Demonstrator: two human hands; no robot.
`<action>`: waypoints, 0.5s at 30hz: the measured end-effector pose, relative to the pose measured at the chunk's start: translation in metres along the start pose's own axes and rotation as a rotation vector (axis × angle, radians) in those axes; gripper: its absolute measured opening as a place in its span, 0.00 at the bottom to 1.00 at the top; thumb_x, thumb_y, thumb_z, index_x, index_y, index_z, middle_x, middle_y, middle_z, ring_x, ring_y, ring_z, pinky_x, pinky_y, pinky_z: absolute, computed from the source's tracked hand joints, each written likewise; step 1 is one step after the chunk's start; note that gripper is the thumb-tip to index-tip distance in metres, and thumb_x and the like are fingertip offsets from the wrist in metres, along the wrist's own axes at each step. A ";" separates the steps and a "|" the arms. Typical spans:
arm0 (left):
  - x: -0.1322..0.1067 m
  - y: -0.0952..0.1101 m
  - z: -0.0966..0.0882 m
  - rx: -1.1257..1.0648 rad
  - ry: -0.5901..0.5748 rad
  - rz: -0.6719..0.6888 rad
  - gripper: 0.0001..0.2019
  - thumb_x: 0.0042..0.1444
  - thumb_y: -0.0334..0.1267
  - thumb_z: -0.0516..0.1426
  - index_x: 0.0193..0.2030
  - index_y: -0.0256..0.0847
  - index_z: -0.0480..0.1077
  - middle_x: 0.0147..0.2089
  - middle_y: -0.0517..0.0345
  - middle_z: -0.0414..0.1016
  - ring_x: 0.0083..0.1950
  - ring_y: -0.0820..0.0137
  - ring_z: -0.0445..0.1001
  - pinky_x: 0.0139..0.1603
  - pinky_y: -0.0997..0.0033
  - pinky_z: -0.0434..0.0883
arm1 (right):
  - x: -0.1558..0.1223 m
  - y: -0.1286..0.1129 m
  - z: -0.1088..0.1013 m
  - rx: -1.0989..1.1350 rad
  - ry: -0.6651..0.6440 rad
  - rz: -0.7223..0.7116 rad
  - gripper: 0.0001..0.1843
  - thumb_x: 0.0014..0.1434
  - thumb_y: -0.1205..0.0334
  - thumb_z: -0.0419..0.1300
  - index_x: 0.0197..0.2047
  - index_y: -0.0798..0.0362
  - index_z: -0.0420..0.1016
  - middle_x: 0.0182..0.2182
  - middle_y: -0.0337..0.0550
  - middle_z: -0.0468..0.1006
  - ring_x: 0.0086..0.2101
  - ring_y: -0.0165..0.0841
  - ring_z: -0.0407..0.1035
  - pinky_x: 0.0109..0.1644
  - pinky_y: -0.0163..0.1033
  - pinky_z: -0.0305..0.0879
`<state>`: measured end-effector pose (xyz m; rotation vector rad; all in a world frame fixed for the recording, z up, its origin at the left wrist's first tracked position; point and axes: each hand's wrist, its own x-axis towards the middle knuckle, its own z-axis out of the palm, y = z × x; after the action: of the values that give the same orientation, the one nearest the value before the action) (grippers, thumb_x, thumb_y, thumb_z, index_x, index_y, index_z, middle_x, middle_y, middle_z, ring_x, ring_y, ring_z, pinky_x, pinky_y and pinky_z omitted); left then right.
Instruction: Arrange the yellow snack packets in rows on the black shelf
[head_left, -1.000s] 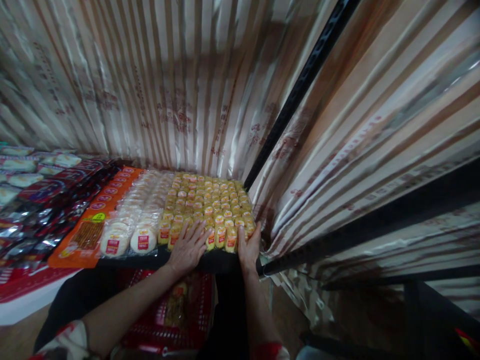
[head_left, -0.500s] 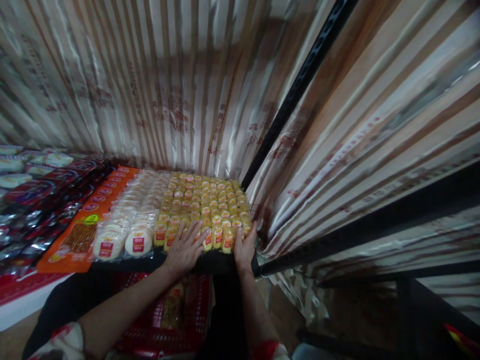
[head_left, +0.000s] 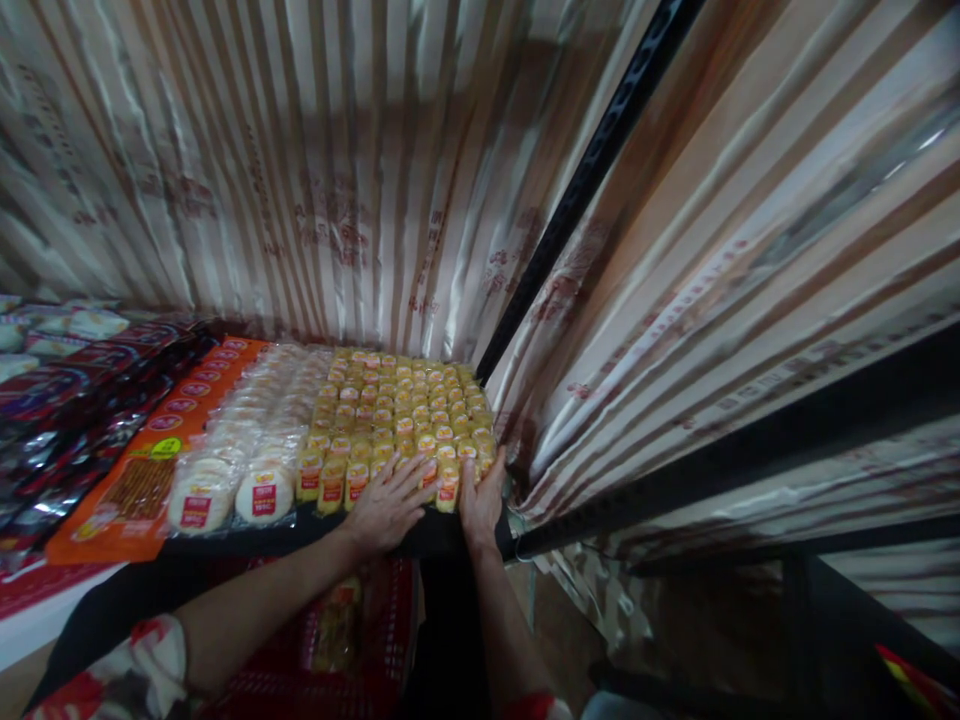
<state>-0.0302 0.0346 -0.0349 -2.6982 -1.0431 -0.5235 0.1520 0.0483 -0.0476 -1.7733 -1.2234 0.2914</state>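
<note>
Rows of small yellow snack packets (head_left: 397, 415) with red labels fill the right end of a dark shelf (head_left: 300, 530). My left hand (head_left: 390, 503) lies flat on the front row, fingers spread and pressed against the packets. My right hand (head_left: 480, 497) rests upright against the front right corner of the same block, fingers stretched along the packets' side. Neither hand lifts a packet.
Round white packets (head_left: 247, 470) lie left of the yellow ones, then orange flat packs (head_left: 142, 470) and dark red packs (head_left: 52, 410). Striped shiny curtains (head_left: 337, 180) hang behind and to the right, with a black upright post (head_left: 577, 190). A red basket (head_left: 330, 640) sits below.
The view has shifted slightly; my left hand slid a little to the right along the front row, and my right hand moved slightly left, closing in on the packets.
</note>
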 end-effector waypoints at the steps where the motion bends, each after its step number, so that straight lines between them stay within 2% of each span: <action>1: 0.000 -0.002 0.000 -0.017 -0.007 0.001 0.23 0.62 0.46 0.46 0.64 0.51 0.52 0.68 0.58 0.51 0.69 0.65 0.46 0.68 0.54 0.39 | 0.000 0.000 0.000 -0.006 -0.005 -0.002 0.43 0.58 0.41 0.44 0.66 0.65 0.42 0.63 0.65 0.50 0.62 0.47 0.47 0.62 0.52 0.47; 9: 0.001 -0.003 -0.001 -0.072 -0.005 -0.016 0.25 0.62 0.45 0.47 0.65 0.50 0.50 0.69 0.57 0.49 0.70 0.65 0.43 0.68 0.54 0.42 | 0.000 -0.001 0.002 -0.008 -0.026 0.009 0.44 0.58 0.41 0.44 0.66 0.66 0.40 0.63 0.66 0.49 0.62 0.47 0.46 0.62 0.52 0.46; 15: -0.001 -0.001 -0.004 -0.032 0.020 -0.017 0.24 0.62 0.45 0.47 0.65 0.49 0.51 0.68 0.55 0.50 0.70 0.66 0.44 0.67 0.55 0.41 | 0.001 -0.001 -0.008 0.096 -0.032 0.063 0.42 0.60 0.40 0.38 0.67 0.63 0.41 0.64 0.61 0.47 0.63 0.45 0.45 0.63 0.51 0.44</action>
<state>-0.0323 0.0337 -0.0314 -2.7081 -1.0616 -0.5733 0.1575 0.0449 -0.0422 -1.7321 -1.1579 0.4105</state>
